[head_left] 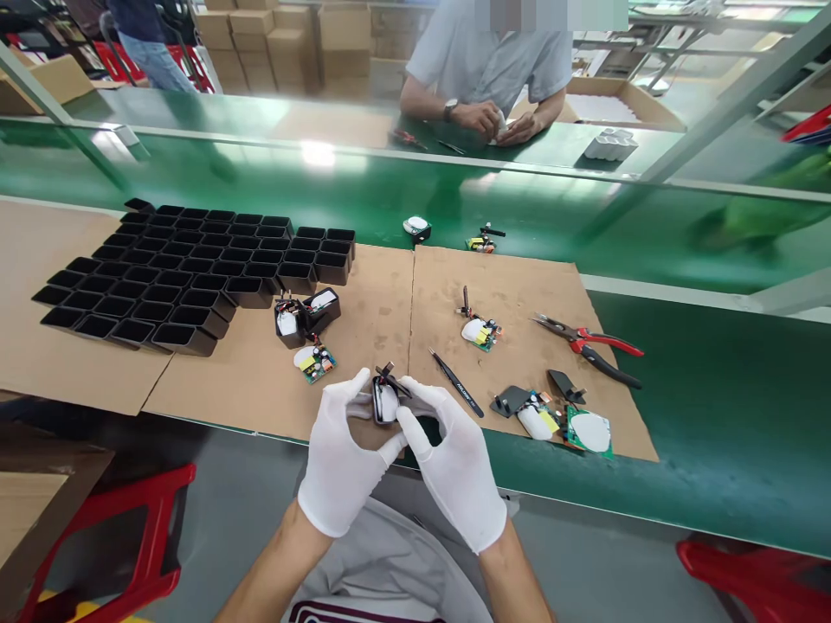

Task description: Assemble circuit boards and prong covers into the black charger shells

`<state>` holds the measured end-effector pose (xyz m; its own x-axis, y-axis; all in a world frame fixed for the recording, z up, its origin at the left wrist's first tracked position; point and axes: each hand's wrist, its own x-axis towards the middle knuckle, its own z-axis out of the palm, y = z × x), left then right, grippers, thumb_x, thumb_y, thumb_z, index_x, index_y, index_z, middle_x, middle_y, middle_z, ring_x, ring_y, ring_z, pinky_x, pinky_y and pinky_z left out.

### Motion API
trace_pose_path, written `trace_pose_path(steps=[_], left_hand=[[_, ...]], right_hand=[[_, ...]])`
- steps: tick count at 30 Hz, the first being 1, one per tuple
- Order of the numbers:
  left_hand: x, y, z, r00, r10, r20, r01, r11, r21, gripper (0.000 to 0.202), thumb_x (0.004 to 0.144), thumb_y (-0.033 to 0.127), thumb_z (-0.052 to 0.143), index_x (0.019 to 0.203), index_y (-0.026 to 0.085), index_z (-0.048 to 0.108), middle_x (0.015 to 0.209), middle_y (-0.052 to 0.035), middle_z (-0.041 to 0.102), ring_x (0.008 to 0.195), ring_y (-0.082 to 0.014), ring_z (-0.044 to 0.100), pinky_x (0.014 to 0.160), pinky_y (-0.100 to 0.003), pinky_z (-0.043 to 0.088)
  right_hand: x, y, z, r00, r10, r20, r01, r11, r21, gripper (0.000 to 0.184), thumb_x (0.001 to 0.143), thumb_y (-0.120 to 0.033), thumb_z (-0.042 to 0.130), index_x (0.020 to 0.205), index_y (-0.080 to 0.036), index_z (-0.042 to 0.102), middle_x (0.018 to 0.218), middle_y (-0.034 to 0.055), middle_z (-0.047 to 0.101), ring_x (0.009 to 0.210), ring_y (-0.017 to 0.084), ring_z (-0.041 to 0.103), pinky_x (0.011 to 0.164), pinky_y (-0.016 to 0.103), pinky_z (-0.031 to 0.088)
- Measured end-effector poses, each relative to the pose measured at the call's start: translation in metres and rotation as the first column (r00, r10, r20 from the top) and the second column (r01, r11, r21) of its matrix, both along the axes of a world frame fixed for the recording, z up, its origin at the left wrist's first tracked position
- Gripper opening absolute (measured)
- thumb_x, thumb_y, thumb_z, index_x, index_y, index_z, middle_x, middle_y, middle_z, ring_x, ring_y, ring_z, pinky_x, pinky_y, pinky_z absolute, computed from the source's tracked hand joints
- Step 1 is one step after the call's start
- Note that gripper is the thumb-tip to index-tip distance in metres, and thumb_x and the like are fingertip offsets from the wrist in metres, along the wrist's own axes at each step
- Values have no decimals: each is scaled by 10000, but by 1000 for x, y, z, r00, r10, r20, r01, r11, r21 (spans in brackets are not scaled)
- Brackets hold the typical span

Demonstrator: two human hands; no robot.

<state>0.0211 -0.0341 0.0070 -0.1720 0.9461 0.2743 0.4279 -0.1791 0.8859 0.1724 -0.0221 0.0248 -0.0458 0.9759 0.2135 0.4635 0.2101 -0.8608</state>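
A factory assembly line: green conveyor belt (363,186), stacked cartons (273,43), rows of black casings (182,268), circuit boards (316,363).

A green tabletop (714,381) carries two brown cardboard sheets (363,294) side by side. On the left sheet sits a block of empty black housings (175,277), with two more housings (305,316) and a small circuit board (315,363) near it. On the right sheet lie black tweezers (455,382), red-handled pliers (588,342), and several circuit boards (481,333).
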Motion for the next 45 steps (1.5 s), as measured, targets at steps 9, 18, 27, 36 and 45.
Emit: trace_pose_path(steps=[9,18,27,36,45], left_hand=[[-16,26,7,972,-154,-180,147,988,-51,590,652,164,958,1131,234,620,944,22,718,809,-173,724,737,-285,608],[12,18,2,904,137,-406,-132,990,40,53,919,248,658,904,243,607,778,-23,654,708,-217,642,645,-326,450],[13,16,-3,835,186,-519,-155,983,103,67,985,299,608,971,238,632,795,-31,642,745,-233,617,691,-339,416],[13,16,-6,853,208,-480,-153,977,151,53,952,287,648,982,244,639,765,-30,636,694,-240,605,650,-353,420],[18,20,-2,918,217,-331,-172,972,159,28,915,234,655,919,227,628,757,-11,688,712,-192,691,696,-291,518]], right_hand=[[-12,16,18,999,-4,-53,13,988,153,228,977,-138,709,1137,-279,789,1101,-3,799,1007,135,761,923,233,616],[-24,-7,16,949,-195,248,83,913,398,191,964,-120,724,1099,-226,807,1183,76,795,1044,180,766,984,293,616],[-25,-13,8,864,-323,387,89,854,513,161,972,-143,715,1089,-205,807,1128,94,801,966,205,771,875,316,642],[-17,-8,10,800,-243,548,-59,878,475,184,1017,-174,632,1090,-169,801,1086,153,791,939,282,756,808,429,652],[3,-8,6,744,-75,664,-181,934,308,319,1077,-288,543,1325,-232,737,1303,155,747,1121,342,745,902,491,648]])
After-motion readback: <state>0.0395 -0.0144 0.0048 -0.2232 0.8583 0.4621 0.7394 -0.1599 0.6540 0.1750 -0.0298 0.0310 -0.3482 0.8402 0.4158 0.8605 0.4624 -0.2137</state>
